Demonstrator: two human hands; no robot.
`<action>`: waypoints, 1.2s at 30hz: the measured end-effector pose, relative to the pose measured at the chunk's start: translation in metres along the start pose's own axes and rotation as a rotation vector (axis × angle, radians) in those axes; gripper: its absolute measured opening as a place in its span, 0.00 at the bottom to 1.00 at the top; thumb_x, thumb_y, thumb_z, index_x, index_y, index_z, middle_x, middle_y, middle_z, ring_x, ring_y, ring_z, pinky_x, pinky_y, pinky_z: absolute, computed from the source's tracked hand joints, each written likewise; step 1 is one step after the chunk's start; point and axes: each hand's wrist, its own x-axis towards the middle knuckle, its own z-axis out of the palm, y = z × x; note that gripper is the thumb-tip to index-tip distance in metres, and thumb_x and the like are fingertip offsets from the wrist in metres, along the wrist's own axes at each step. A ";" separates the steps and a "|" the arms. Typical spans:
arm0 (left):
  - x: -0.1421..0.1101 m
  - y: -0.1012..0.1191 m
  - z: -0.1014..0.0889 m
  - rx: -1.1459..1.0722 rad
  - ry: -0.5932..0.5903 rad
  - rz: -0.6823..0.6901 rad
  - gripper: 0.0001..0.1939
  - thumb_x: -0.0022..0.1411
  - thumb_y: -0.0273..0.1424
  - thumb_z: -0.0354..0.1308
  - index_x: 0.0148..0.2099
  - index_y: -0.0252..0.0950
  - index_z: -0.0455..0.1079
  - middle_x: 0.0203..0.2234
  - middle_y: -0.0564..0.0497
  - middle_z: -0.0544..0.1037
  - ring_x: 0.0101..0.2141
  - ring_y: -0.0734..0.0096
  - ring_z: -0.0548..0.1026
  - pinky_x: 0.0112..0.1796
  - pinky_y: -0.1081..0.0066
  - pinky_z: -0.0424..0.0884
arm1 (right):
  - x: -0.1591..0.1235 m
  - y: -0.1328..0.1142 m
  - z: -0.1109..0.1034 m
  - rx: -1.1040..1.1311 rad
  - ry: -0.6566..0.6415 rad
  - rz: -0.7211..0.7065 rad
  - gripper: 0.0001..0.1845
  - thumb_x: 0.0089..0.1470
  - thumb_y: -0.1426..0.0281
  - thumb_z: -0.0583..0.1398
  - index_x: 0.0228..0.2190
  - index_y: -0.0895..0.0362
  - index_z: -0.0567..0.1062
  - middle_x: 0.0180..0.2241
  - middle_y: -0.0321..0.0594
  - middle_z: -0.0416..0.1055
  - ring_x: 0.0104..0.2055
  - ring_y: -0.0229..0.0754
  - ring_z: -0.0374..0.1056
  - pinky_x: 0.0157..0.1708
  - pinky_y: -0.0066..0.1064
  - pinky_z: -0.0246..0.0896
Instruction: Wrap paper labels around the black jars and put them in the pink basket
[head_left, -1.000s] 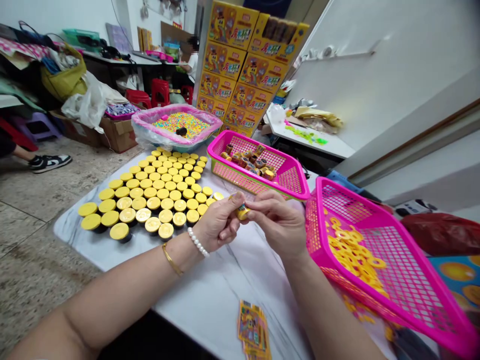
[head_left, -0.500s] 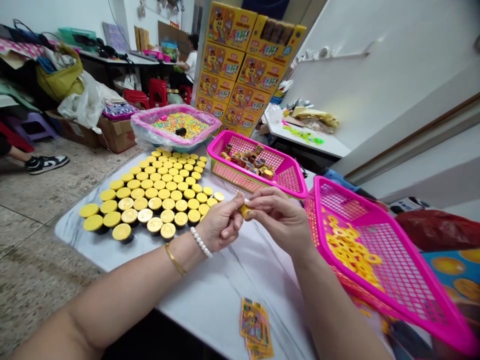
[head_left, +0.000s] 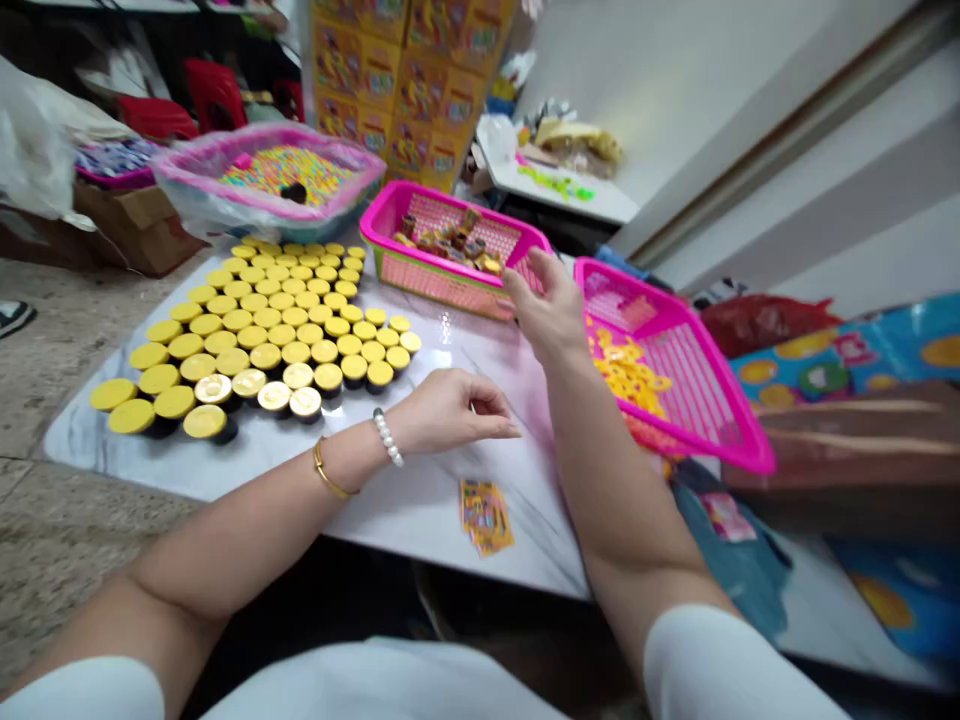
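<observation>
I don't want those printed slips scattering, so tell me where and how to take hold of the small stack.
Probably by both side edges of the stack of printed slips, the left grip coming down from above: it lies flat on the table with its layers askew, so squeezing across should gather them.

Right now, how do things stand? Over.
Left hand loosely curled over marbled table. Right hand, fingers spread, by rear pink basket. Yellow-lidded cups standing left. Nothing visibly obstructing.
</observation>
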 end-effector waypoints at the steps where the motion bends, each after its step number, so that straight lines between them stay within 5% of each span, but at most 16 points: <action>1: -0.003 -0.001 0.005 0.134 -0.037 0.050 0.08 0.51 0.34 0.68 0.25 0.36 0.75 0.18 0.53 0.74 0.21 0.75 0.68 0.24 0.76 0.61 | -0.003 0.007 0.007 -0.039 0.071 0.036 0.34 0.61 0.52 0.58 0.63 0.53 0.60 0.59 0.53 0.64 0.60 0.57 0.66 0.51 0.48 0.72; 6: -0.042 -0.017 0.043 0.640 -0.092 0.074 0.03 0.52 0.29 0.68 0.32 0.36 0.79 0.28 0.47 0.77 0.28 0.66 0.72 0.31 0.69 0.67 | -0.025 0.009 0.039 -0.273 0.082 -0.004 0.32 0.56 0.61 0.66 0.58 0.56 0.65 0.64 0.53 0.59 0.68 0.58 0.54 0.66 0.56 0.54; 11: -0.078 -0.038 0.062 0.662 0.166 0.096 0.06 0.61 0.26 0.60 0.34 0.36 0.79 0.30 0.46 0.76 0.32 0.66 0.73 0.35 0.68 0.71 | -0.040 -0.017 0.052 -0.264 0.065 -0.049 0.20 0.60 0.70 0.60 0.54 0.55 0.70 0.68 0.43 0.52 0.72 0.54 0.43 0.70 0.54 0.44; 14: -0.079 -0.039 0.059 0.551 0.290 0.065 0.05 0.61 0.29 0.63 0.33 0.39 0.80 0.29 0.48 0.77 0.30 0.69 0.74 0.32 0.71 0.71 | -0.042 -0.040 0.049 -0.192 0.059 -0.083 0.15 0.61 0.71 0.57 0.49 0.54 0.75 0.64 0.42 0.61 0.70 0.52 0.49 0.68 0.52 0.47; 17: -0.081 -0.034 0.046 0.549 0.533 0.049 0.05 0.61 0.31 0.65 0.37 0.41 0.82 0.30 0.49 0.78 0.30 0.70 0.74 0.32 0.71 0.70 | -0.041 -0.067 0.040 -0.109 -0.007 -0.046 0.10 0.60 0.71 0.57 0.38 0.58 0.80 0.50 0.48 0.76 0.57 0.52 0.67 0.57 0.46 0.62; 19: -0.087 -0.029 0.034 0.645 0.726 0.076 0.05 0.60 0.31 0.65 0.39 0.41 0.82 0.30 0.49 0.78 0.31 0.71 0.74 0.32 0.72 0.70 | -0.040 -0.085 0.032 -0.020 -0.154 0.043 0.16 0.61 0.67 0.58 0.27 0.60 0.79 0.32 0.47 0.79 0.41 0.49 0.75 0.45 0.41 0.68; 21: -0.094 -0.023 0.023 0.778 0.885 0.116 0.06 0.60 0.30 0.66 0.40 0.41 0.82 0.31 0.51 0.77 0.29 0.73 0.73 0.32 0.72 0.71 | -0.040 -0.101 0.024 0.141 -0.447 0.175 0.26 0.61 0.57 0.58 0.18 0.60 0.76 0.19 0.43 0.74 0.28 0.43 0.73 0.33 0.35 0.68; 25: -0.105 -0.014 0.009 1.032 1.064 0.285 0.06 0.59 0.29 0.67 0.40 0.39 0.82 0.29 0.52 0.77 0.26 0.76 0.72 0.31 0.74 0.71 | -0.044 -0.125 0.015 0.498 -1.144 0.312 0.28 0.51 0.46 0.63 0.22 0.60 0.80 0.23 0.43 0.78 0.28 0.40 0.73 0.28 0.29 0.67; 27: -0.106 -0.012 0.007 1.102 1.079 0.347 0.06 0.60 0.28 0.66 0.40 0.38 0.82 0.29 0.51 0.77 0.26 0.76 0.72 0.30 0.74 0.72 | -0.049 -0.132 0.018 0.605 -1.199 0.287 0.23 0.48 0.50 0.66 0.27 0.60 0.81 0.28 0.42 0.79 0.31 0.39 0.73 0.30 0.28 0.67; 31: -0.109 -0.016 0.006 0.961 1.043 0.297 0.08 0.61 0.29 0.65 0.43 0.38 0.81 0.31 0.50 0.78 0.28 0.75 0.73 0.31 0.74 0.73 | -0.058 -0.135 0.031 0.645 -1.103 0.333 0.11 0.51 0.65 0.63 0.23 0.59 0.76 0.22 0.35 0.73 0.25 0.34 0.67 0.27 0.26 0.63; 36: -0.123 -0.030 -0.005 0.751 1.045 0.073 0.07 0.61 0.33 0.65 0.40 0.36 0.80 0.31 0.49 0.78 0.31 0.72 0.75 0.33 0.73 0.72 | -0.058 -0.128 0.034 0.214 -1.126 0.192 0.12 0.52 0.70 0.60 0.18 0.58 0.73 0.18 0.34 0.70 0.23 0.35 0.64 0.26 0.28 0.56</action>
